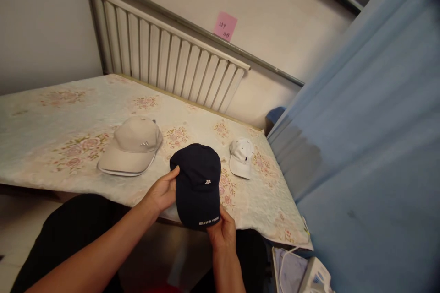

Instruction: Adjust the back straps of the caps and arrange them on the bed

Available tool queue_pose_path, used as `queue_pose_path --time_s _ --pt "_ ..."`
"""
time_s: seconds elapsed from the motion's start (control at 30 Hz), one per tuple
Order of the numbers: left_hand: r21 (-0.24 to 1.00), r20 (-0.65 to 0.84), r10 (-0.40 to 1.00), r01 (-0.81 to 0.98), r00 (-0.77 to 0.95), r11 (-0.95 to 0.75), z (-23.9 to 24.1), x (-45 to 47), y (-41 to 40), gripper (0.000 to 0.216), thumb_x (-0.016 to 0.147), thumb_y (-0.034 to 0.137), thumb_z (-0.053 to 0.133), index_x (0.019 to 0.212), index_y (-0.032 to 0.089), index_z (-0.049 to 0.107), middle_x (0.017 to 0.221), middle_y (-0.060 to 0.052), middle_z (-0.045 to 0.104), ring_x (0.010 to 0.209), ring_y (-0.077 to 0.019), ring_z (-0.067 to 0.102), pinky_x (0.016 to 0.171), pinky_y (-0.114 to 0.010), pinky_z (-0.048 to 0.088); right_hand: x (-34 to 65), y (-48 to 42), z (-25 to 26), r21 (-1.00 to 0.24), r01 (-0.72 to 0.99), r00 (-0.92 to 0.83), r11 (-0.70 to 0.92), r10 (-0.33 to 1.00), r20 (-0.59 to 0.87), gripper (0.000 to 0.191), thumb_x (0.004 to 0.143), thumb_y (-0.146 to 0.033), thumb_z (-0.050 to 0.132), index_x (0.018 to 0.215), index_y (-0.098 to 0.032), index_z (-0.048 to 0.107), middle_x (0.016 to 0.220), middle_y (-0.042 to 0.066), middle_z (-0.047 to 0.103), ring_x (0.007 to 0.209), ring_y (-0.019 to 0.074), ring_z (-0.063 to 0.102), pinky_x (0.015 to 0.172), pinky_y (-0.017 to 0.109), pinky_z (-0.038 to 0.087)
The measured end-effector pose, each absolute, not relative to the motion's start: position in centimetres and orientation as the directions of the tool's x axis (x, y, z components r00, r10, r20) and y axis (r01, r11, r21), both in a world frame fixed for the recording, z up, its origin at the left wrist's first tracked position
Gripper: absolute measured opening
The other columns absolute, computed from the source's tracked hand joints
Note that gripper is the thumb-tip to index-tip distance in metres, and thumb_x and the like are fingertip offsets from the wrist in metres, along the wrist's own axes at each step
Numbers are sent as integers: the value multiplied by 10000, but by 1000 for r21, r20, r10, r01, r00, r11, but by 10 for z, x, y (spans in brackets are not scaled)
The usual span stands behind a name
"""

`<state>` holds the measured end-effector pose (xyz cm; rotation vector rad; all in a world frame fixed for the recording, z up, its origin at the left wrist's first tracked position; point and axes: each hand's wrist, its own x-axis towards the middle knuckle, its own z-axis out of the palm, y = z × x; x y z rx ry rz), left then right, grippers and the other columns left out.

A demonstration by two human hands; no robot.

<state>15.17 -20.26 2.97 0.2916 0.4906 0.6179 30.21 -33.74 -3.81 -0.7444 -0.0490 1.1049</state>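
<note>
A navy baseball cap [195,183] with a small light logo and white lettering along its brim is held up over the near edge of the bed. My left hand [167,191] grips its left side, thumb on top of the fabric. At the brim's right corner, my right hand [222,228] pinches the edge, with some fingers hidden underneath. To the left on the bed sits a beige cap [132,142], with what looks like another pale brim beneath its own. A small white cap [241,158] with a dark emblem lies to the right.
The flowered bedcover [113,96] spreads across the bed. Behind it stand a radiator [168,50] and a wall bearing a pink note [225,26]. A blue curtain [364,137] hangs along the right. A white appliance [314,277] with a cord sits low at right.
</note>
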Motion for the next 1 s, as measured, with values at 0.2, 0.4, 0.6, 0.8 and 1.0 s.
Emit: queue_pose_path --time_s 0.2,0.4,0.6,0.8,1.0 --pt "392 -481 564 -411 671 823 29 155 -193 348 861 267 565 1169 109 595 838 -90 749 843 -264 710 860 -426 525 297 -340 -38 -551 -800 440 238 857 -269 252 681 -157 654 924 -137 719 957 82 756 1005 213 681 1079 408 383" --pt "766 -295 681 -260 671 588 5 163 -173 475 896 530 390 1051 147 624 888 -117 725 882 -271 681 835 -427 503 305 -337 -37 -566 -777 475 275 847 -240 306 667 -139 648 966 -136 708 1005 93 744 1036 224 668 1069 415 396" --pt "827 120 924 479 363 -296 -59 153 -138 324 795 481 501 770 174 599 859 -122 649 960 -320 573 909 -468 394 328 -303 -42 -524 -780 503 342 841 -201 303 650 -140 672 951 -144 708 1002 76 745 1024 204 671 1082 384 375" --pt "266 320 779 738 539 -620 -90 146 -134 283 887 307 374 971 178 612 1093 -144 611 1031 -306 537 879 -434 384 373 -223 -35 -580 -707 592 404 787 -174 286 645 -149 668 930 -138 679 924 67 755 974 185 681 995 374 462" --pt "182 308 770 759 560 -625 -99 146 -130 295 896 296 378 1027 175 612 1117 -138 612 1039 -300 537 855 -426 389 428 -137 -42 -586 -679 652 442 729 -207 265 663 -134 644 925 -156 613 781 -1 742 873 136 692 850 316 536"
